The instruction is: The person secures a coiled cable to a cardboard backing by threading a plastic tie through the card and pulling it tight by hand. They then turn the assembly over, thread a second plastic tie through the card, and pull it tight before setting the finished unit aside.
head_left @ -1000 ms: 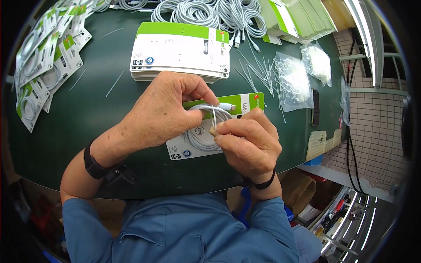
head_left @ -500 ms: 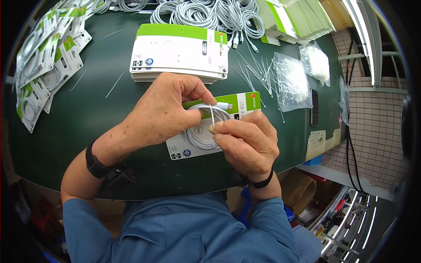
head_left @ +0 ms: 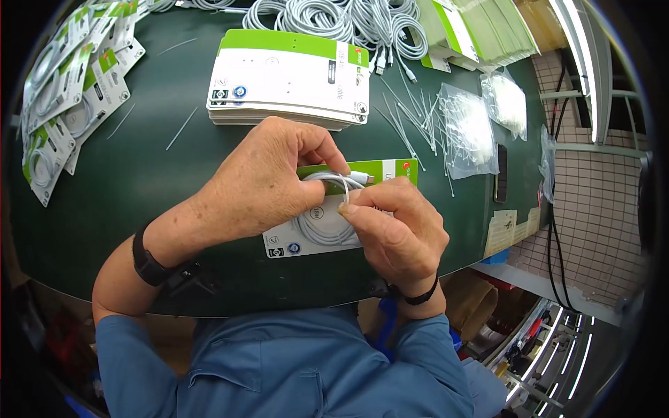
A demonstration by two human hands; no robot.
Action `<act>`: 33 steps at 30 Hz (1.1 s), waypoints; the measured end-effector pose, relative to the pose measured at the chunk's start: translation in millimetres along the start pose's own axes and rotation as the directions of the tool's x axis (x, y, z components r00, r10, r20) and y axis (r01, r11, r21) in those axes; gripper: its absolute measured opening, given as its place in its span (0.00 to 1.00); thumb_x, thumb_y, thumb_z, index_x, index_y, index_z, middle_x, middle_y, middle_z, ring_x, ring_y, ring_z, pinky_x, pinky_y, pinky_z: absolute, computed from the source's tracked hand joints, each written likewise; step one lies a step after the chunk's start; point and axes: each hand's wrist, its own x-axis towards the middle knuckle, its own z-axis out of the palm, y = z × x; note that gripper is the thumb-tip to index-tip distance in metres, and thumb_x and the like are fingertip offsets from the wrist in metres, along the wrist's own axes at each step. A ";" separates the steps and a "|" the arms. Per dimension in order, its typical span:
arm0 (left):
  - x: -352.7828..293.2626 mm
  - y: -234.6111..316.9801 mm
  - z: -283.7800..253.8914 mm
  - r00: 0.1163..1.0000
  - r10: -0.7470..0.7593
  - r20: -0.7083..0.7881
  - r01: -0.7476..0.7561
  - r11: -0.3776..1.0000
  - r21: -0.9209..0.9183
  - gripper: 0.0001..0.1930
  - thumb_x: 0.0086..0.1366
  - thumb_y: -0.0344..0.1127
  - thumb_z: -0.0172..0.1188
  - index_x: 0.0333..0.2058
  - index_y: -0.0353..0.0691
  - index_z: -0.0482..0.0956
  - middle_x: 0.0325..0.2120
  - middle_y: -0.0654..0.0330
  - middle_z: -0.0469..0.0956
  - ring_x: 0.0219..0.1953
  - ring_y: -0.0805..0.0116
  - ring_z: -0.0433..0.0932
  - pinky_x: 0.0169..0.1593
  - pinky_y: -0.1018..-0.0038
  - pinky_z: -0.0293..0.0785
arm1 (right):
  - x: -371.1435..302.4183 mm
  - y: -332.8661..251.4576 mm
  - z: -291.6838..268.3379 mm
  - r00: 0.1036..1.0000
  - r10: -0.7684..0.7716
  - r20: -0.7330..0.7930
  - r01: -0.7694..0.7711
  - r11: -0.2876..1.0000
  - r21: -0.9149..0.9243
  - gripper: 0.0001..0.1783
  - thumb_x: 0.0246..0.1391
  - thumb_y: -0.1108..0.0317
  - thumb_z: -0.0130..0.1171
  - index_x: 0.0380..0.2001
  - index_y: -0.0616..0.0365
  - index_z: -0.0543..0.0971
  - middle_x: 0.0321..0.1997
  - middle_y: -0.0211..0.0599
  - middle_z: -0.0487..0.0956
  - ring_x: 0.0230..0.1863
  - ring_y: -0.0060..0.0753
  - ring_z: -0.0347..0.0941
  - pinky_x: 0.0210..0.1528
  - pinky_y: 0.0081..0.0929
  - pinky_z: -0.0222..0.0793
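A coiled white cable (head_left: 311, 230) lies on a green-and-white packaging card (head_left: 284, 237) on the table in front of me. My left hand (head_left: 268, 174) is closed on the coil's upper part, its thumb and forefinger pinching near the cable plug (head_left: 360, 178). Across the coil beside the plug runs a thin white cable tie (head_left: 346, 189). Thumb and forefinger of my right hand (head_left: 404, 226) pinch the near end of that tie. Both hands cover parts of the coil and card.
Beyond my hands stands a stack of flat cards (head_left: 279, 73). Carded cables (head_left: 97, 97) pile up at the left. More coiled cables (head_left: 313, 19) lie at the back. Loose cable ties (head_left: 401, 125), bags of ties (head_left: 465, 132) and a phone (head_left: 501, 174) are on the right.
My right hand has moved slightly down and right, still pinching the cable tie. The left hand keeps its grip on the coil. The whole view has shifted a little.
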 end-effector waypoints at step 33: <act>4.4 -10.3 -4.2 0.997 -0.068 0.031 0.069 0.997 -0.030 0.07 0.57 0.20 0.64 0.36 0.30 0.84 0.31 0.60 0.85 0.35 0.79 0.81 0.44 0.79 0.78 | -2.4 0.8 5.9 1.000 -0.012 0.016 0.011 1.000 0.016 0.11 0.42 0.82 0.73 0.30 0.61 0.82 0.36 0.41 0.85 0.34 0.38 0.84 0.37 0.35 0.80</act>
